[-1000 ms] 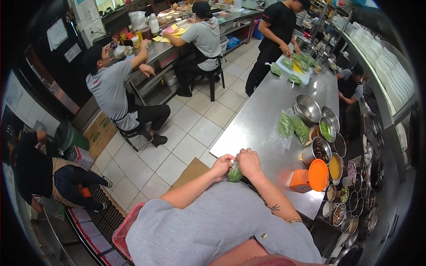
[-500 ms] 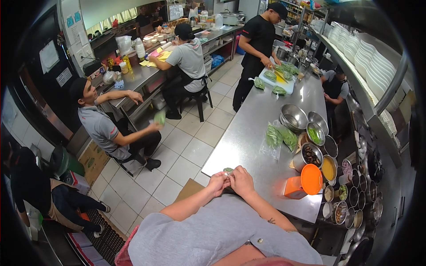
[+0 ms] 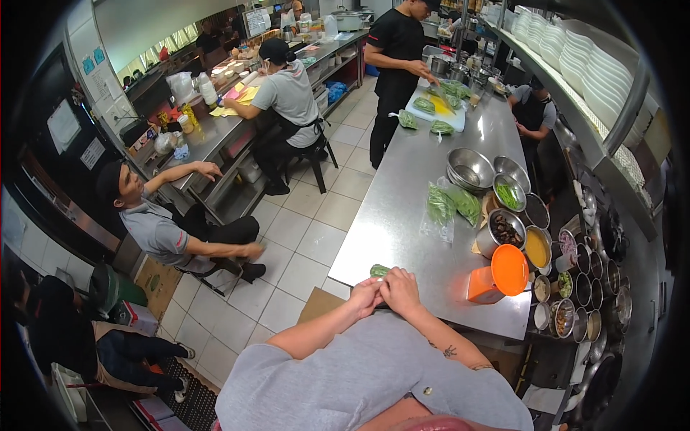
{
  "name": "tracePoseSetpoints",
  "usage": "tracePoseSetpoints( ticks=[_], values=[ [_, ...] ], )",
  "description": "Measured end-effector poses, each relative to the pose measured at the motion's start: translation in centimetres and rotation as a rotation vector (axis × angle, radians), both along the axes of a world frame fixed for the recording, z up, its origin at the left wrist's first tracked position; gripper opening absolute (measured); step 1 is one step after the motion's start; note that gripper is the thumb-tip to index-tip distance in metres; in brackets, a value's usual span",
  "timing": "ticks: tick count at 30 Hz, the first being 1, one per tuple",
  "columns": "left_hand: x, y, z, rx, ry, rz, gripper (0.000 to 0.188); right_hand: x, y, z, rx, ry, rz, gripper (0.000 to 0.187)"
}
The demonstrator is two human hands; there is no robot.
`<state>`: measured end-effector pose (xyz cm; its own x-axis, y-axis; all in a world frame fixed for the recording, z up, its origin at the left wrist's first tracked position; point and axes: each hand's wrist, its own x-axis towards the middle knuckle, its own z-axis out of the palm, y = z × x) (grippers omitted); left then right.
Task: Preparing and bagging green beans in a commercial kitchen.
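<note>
Filled already, the small bag of leafy greens (image 3: 379, 271) was clasped, seemingly by its neck, between left hand (image 3: 365, 296) and right hand (image 3: 399, 290), pressed together at the counter's (image 3: 374, 241) near left corner, unreleased yet, while more bagged greens (image 3: 441, 127) were seen toward the far edge.

The head camera looks forward and down from up here, over the grey shirt (image 3: 338, 366), with the left hand (image 3: 365, 297) and right hand (image 3: 399, 292) close below. Its wide fisheye also takes in the steel counter (image 3: 399, 241) and tiled floor (image 3: 302, 269) beyond.
</note>
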<state>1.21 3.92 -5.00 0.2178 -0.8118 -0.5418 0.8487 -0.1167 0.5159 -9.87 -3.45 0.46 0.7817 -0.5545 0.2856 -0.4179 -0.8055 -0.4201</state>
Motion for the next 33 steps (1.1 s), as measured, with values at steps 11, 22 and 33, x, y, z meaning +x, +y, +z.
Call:
tracePoseSetpoints(
  ticks=[11,22,33],
  values=[
    [1.2,0.7,0.4,-0.027,-0.088,-0.206,0.011,-0.2,-0.7,0.1,0.103,-0.009,-0.097,0.014],
    [1.2,1.1,1.7,0.103,0.026,-0.021,0.013,0.3,0.4,0.6,0.194,-0.179,0.1,0.019],
    [2.2,2.0,0.1,-0.003,-0.326,-0.077,0.008,1.4,-0.6,-2.1,0.387,-0.384,0.177,0.004]
  ],
)
